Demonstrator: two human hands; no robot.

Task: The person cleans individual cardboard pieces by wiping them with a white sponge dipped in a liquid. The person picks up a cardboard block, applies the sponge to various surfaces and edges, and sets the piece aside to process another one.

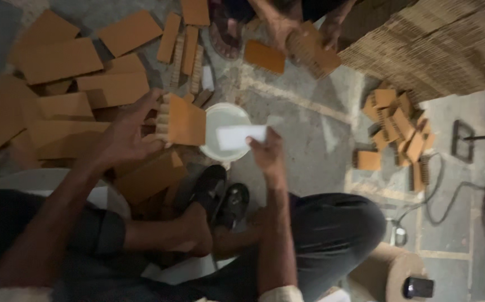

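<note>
Our left hand [124,137] grips an orange cardboard piece [186,120] at centre frame, upright on edge. Our right hand [267,154] pinches a white card [241,136], long axis horizontal, over the white bowl [220,114].

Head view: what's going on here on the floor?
A person sits on the floor. The left hand grips a stack of brown cardboard pieces, while the right hand holds a small white card over a round white bowl. More cardboard pieces lie scattered around. Across from them, another person's hands hold a ridged cardboard piece.
</note>
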